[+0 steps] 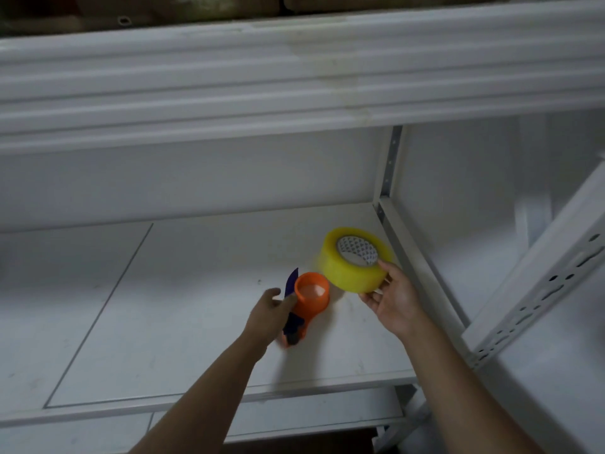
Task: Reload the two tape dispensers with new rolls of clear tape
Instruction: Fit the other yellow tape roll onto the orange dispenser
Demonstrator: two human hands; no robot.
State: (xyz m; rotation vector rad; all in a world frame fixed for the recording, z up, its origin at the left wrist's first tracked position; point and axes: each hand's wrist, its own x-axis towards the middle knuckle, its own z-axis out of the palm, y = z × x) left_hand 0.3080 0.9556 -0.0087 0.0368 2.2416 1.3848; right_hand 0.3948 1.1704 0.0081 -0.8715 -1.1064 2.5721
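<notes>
Just left of the frame's centre, the left hand (pixel 270 311) is wrapped around the handle of the orange tape dispenser (pixel 309 301), its round hub facing up above the white shelf (pixel 163 306). Right of centre, the right hand (pixel 391 294) cups a yellowish tape roll (pixel 355 260) from beneath, fingers curled on its rim. To seat it well, I'd level the roll's core squarely over the hub and press evenly; only one dispenser is in sight.
</notes>
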